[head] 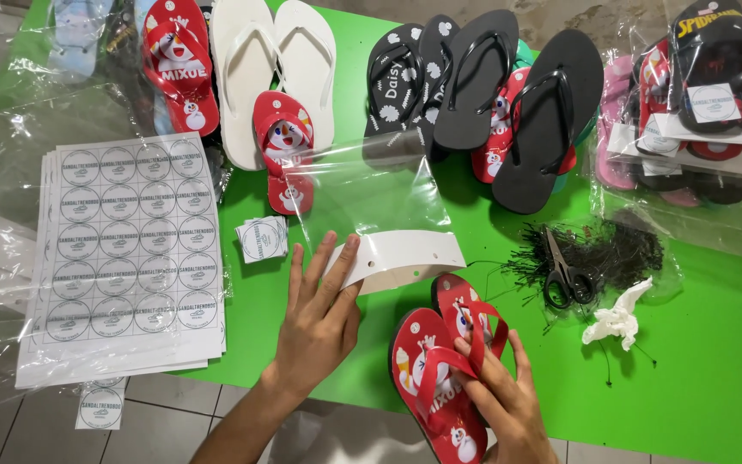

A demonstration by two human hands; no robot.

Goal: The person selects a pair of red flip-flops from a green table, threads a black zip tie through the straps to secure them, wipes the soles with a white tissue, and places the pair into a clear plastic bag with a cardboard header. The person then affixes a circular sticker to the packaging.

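Note:
My left hand (318, 311) lies flat with fingers apart on the left end of a white card strip (405, 254), which sits at the mouth of a clear plastic bag (362, 191) on the green table (697, 344). My right hand (507, 397) grips a pair of small red flip-flops with a snowman print (441, 371) by the straps, near the table's front edge, just below the card strip.
Sheets of round stickers (126, 249) lie at the left, with cut stickers (262, 238) beside them. White (270, 69), black (508, 94) and red flip-flops (180, 60) line the back. Scissors (565, 275) rest on black ties, next to crumpled tissue (618, 316). Bagged sandals (697, 112) sit right.

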